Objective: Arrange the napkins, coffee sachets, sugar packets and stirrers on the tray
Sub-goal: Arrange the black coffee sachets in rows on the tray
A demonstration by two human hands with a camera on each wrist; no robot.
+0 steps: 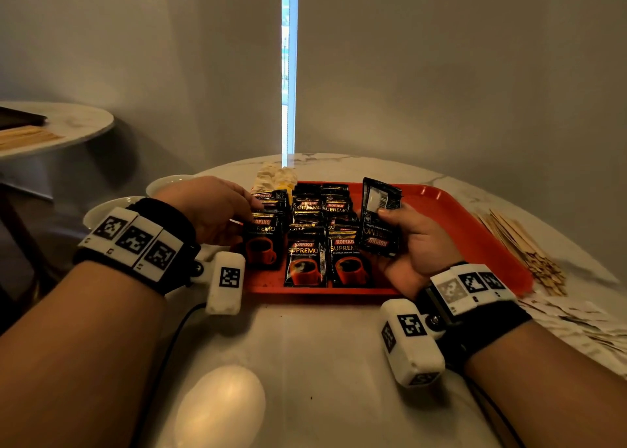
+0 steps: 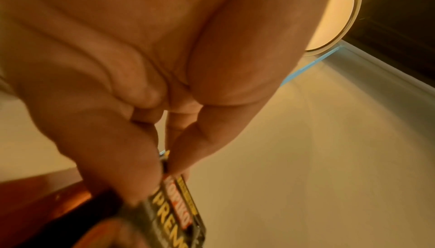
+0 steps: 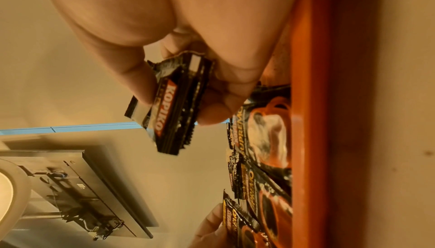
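Observation:
A red tray point(image 1: 458, 216) holds black Kopiko coffee sachets point(image 1: 307, 261) laid in three overlapping columns. My left hand point(image 1: 249, 208) reaches over the tray's left side and pinches the top edge of a sachet point(image 2: 174, 211) in the left column point(image 1: 263, 244). My right hand point(image 1: 395, 221) hovers over the tray's middle right, gripping a small stack of sachets point(image 1: 380, 220) upright between thumb and fingers; the stack's edge point(image 3: 172, 106) shows in the right wrist view. A pile of pale packets point(image 1: 274, 176) lies at the tray's far left corner.
Wooden stirrers point(image 1: 522, 247) lie heaped on the marble table right of the tray, with scattered white packets point(image 1: 576, 325) nearer me. Two white saucers point(image 1: 105, 210) sit left of the tray. A second round table point(image 1: 68, 121) stands at far left.

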